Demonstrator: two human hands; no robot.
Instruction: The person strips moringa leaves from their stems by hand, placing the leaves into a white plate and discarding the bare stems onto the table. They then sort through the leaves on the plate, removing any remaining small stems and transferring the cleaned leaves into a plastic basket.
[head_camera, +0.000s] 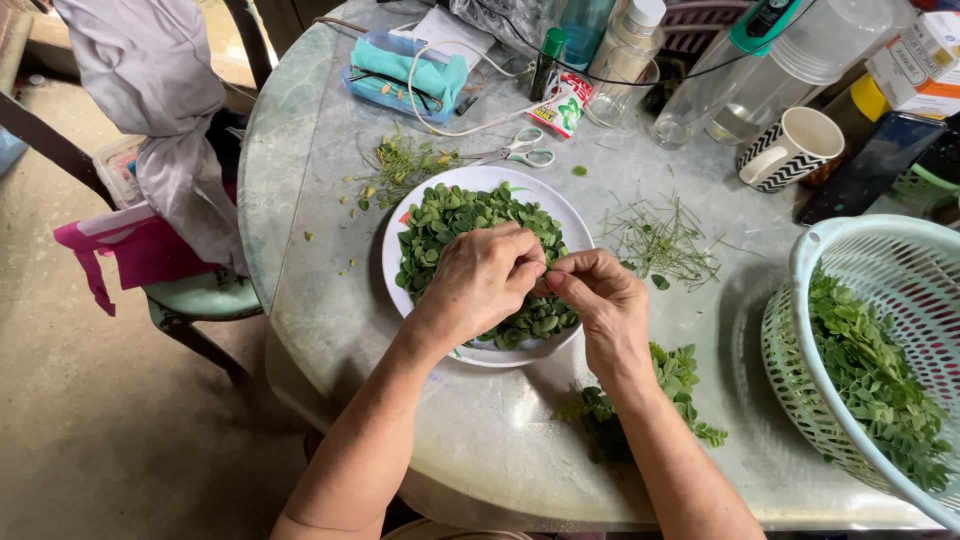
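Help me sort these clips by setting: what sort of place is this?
Most likely a home kitchen or dining spot. Both hands, left hand and right hand, work over a plate of picked leaves on a round stone-look table, with a mug, scissors and a colander of sprigs nearby.

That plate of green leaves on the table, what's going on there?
A person's left hand and right hand meet over a white plate heaped with small plucked leaves, pinching a thin sprig between the fingertips. Bare stems lie right of the plate, and leafy sprigs wait under the right wrist. A pale green basket at the table edge holds more leafy sprigs. Scissors lie beyond the plate.
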